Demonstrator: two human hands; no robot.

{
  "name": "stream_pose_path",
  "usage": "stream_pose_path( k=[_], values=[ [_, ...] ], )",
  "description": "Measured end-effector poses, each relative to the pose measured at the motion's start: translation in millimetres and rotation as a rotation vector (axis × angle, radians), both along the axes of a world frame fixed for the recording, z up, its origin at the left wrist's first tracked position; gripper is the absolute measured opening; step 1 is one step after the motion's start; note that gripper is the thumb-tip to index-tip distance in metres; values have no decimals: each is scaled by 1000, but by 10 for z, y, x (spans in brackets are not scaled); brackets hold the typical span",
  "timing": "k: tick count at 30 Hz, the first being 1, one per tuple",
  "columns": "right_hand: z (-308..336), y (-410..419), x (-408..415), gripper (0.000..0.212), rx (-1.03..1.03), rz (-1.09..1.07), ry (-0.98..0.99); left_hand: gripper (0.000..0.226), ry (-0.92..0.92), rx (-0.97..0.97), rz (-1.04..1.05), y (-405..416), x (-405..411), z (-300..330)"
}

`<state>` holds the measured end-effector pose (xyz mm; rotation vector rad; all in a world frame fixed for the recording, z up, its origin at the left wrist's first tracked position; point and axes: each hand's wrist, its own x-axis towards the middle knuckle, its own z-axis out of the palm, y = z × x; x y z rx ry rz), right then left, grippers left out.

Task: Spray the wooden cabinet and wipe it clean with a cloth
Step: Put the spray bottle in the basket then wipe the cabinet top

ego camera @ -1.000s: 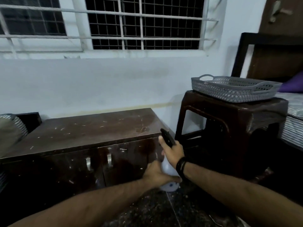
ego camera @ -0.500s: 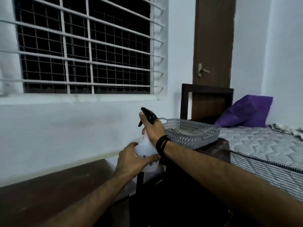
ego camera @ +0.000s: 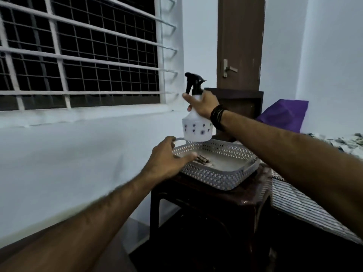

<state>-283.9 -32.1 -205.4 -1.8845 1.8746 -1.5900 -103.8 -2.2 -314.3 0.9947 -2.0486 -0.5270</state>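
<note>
My right hand (ego camera: 204,104) grips the neck of a white spray bottle (ego camera: 197,126) with a black trigger head, holding it upright just above the far left corner of a grey perforated tray (ego camera: 220,178). My left hand (ego camera: 167,160) is open, fingers spread, reaching over the tray's near left rim. A small dark patterned cloth (ego camera: 203,159) lies inside the tray, just past my left fingertips. Only a sliver of the wooden cabinet (ego camera: 115,258) shows at the bottom, mostly hidden under my left forearm.
The tray rests on a dark brown stool (ego camera: 212,205). A bed with a striped mattress (ego camera: 306,211) and a purple pillow (ego camera: 284,114) lies to the right. A barred window (ego camera: 82,55) fills the left wall; a brown door (ego camera: 240,42) stands behind.
The view swung up and right from the cabinet to the stool. My right hand carried the spray bottle over the tray. My left hand let go of the bottle and reached toward the tray.
</note>
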Motion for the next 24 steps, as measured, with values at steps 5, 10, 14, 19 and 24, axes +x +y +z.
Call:
stream_pose_path(
  k=[5,10,14,19,24],
  values=[
    [-228,-302,-575,37,119,-127,20,54,-206,-59,-51,-417,-94,43],
    [-489,-403,-997,37,209,-218,30,68,-325,-34,-45,-824,-440,129],
    [-740,-322,-1166,41,322,-246,44,62,-503,-29,-92,-927,-764,77],
    [-961,-189,-1332,50,395,-311,55,61,-563,54,-72,-1020,-1087,-16],
    [-790,84,-1113,57,699,-449,697,65,-650,90,43,-1110,-1198,-115]
  ],
)
